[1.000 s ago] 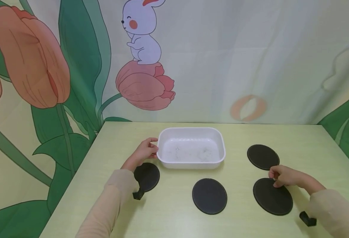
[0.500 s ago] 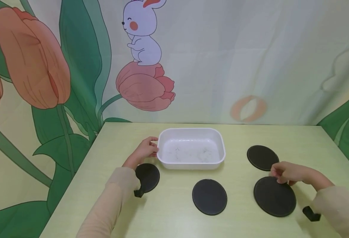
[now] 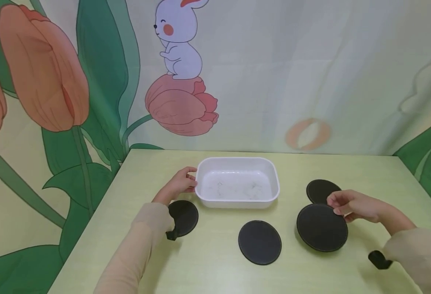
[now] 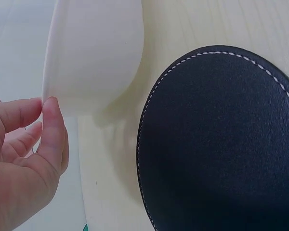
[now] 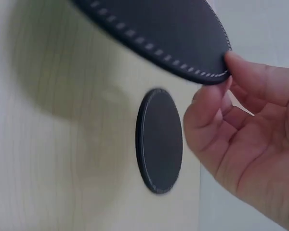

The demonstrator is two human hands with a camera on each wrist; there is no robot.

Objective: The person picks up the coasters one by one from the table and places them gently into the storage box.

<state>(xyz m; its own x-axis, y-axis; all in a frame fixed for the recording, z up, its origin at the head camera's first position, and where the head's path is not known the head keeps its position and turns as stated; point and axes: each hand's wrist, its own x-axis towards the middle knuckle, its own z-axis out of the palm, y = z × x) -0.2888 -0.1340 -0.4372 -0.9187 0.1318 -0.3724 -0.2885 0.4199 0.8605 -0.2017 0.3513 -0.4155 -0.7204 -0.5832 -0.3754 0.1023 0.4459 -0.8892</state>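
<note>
My right hand (image 3: 358, 207) pinches the edge of a round black coaster (image 3: 322, 229) and holds it above the table at a tilt. White stitching runs along this coaster's rim (image 5: 183, 60) in the right wrist view. Behind it, partly covered by hand and coaster, lies a second black coaster (image 3: 320, 191). At the left, my left hand (image 3: 177, 184) pinches the rim of a white rectangular plastic basin (image 3: 237, 204) at its left end. Thumb and forefinger meet at that rim (image 4: 48, 62) in the left wrist view. Nothing lies in the basin.
Another black coaster (image 3: 259, 242) lies in front of the basin. One more coaster (image 3: 184, 218), with stitched edging, lies below the left wrist, partly hidden by the sleeve (image 3: 141, 241). A printed curtain (image 3: 259, 81) hangs behind the pale wooden table (image 3: 215, 269).
My right hand has lifted the coaster off the table and carried it left and away from me, so it now overlaps the rear coaster. The left hand keeps its place on the basin.
</note>
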